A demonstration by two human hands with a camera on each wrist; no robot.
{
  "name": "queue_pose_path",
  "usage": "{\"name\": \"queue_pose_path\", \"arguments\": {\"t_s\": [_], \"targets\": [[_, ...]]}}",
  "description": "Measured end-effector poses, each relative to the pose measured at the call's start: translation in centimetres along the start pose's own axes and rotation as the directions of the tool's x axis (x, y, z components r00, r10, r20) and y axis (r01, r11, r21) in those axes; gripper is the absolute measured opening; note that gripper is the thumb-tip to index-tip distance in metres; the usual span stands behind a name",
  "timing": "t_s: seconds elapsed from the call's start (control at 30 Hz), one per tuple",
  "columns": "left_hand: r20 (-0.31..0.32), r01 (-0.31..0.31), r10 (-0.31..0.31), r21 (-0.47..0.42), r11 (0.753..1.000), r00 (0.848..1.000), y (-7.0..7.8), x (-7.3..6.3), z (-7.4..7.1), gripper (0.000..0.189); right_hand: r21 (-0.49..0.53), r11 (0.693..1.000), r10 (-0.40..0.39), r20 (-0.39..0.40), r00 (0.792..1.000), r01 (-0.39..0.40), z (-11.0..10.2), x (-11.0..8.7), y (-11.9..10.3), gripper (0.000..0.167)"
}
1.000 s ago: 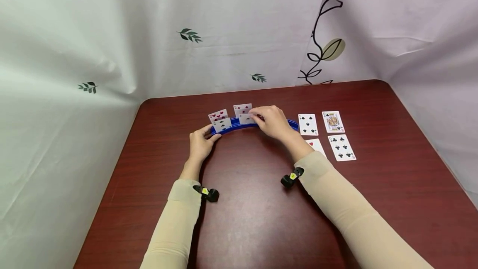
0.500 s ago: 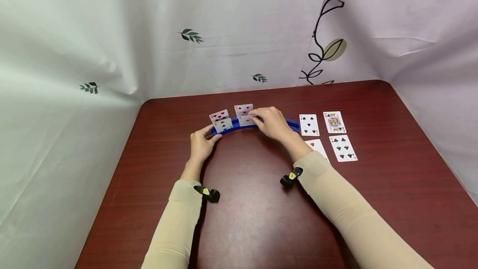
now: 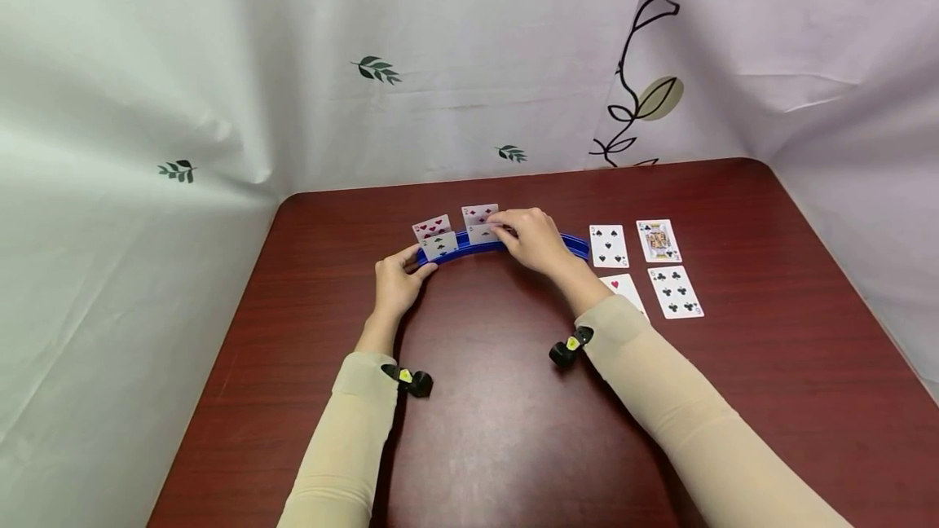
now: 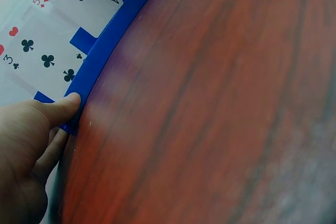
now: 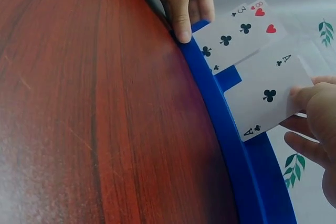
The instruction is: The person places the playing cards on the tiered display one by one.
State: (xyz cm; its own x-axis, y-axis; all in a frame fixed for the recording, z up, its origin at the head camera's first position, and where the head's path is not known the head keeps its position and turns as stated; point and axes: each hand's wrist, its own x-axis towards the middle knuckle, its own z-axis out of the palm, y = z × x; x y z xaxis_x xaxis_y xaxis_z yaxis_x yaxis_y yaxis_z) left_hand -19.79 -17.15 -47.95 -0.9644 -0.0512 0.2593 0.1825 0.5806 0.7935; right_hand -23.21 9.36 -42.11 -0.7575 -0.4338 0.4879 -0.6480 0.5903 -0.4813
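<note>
A curved blue playing card holder [image 5: 223, 124] stands toward the far side of the table. Its left end is pinched between the thumb and fingers of my left hand [image 3: 394, 288]. In its front groove the three of clubs [image 5: 226, 40] stands at the left, with the eight of hearts [image 3: 431, 225] behind it. Farther right, my right hand [image 3: 539, 241] pinches the ace of clubs [image 5: 257, 82] by its right side, its lower edge at the front groove. Behind the ace rises the five of diamonds [image 3: 480, 212], partly covered.
Right of the holder, the five of spades [image 3: 608, 246], a king of clubs [image 3: 659, 241] and the six of clubs [image 3: 676, 292] lie face up. A heart card [image 3: 622, 293] beside them is partly hidden by my right arm. White cloth [image 3: 455, 112] hangs behind the dark red table [image 3: 484, 414].
Almost nothing differs: the whole head view shifts very slightly. Both hands keep their places, the left at the holder's end and the right on the ace of clubs.
</note>
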Motion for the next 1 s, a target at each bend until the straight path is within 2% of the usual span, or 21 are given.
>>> {"name": "queue_pose_path", "arguments": {"t_s": [0.5, 0.8, 1.0], "targets": [[0.005, 0.016, -0.016, 0.044, 0.999, 1.0, 0.0, 0.12, 0.03, 0.047, 0.011, 1.0, -0.018, 0.07, 0.997, 0.017, -0.5, -0.31, 0.11, 0.018], [0.013, 0.014, -0.015, 0.038, 0.999, 1.0, -0.01, 0.12, 0.15, 0.047, -0.038, 0.997, 0.075, 0.152, 0.986, -0.07, -0.37, -0.22, 0.37, 0.03], [0.021, 0.001, -0.001, 0.016, 1.0, 1.0, -0.11, 0.35, -0.07, 0.046, -0.05, 0.995, 0.094, 0.124, 0.988, -0.088, -0.58, -0.42, 0.66, 0.037]]}}
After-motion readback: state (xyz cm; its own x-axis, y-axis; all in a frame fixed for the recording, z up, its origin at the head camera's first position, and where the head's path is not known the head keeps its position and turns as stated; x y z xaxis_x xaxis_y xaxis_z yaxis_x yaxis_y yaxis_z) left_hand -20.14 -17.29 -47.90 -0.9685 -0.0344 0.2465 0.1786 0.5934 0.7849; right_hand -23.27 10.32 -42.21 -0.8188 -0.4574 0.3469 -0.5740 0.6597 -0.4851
